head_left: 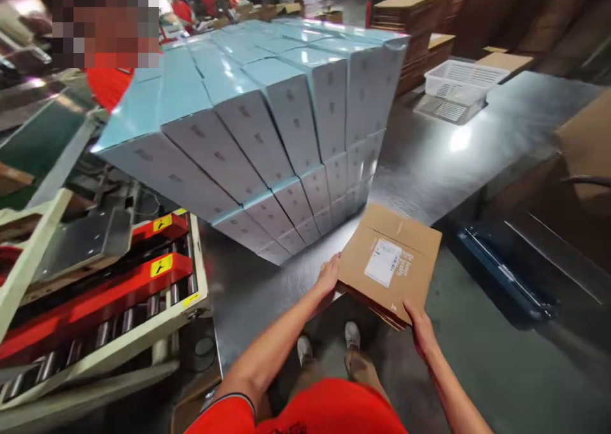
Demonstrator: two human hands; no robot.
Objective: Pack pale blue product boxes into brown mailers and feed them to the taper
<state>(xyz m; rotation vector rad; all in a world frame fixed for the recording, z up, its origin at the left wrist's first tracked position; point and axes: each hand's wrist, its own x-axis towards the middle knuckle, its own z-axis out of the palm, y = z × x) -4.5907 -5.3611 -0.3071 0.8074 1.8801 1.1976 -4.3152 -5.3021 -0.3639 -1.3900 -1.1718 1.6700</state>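
Observation:
A brown cardboard box (353,262) with a white label (383,262) and pale printing is held in front of me, over the near edge of the metal table (305,287). My left hand (328,276) grips its left side, the fingers partly hidden beyond the edge. At its near right corner my right hand (421,327) is closed on it, thumb on top and the other fingers out of sight underneath. Several brown layers show along the box's near edge. Just beyond it rises a tall block of stacked light-blue and white boxes (291,116).
A roller conveyor (128,319) with red guards stands at the left. White plastic baskets (463,81) sit on the table at the back right, near stacked cardboard (405,20). A person in red (107,81) stands behind the blue boxes; a dark blue container (506,275) is at the right.

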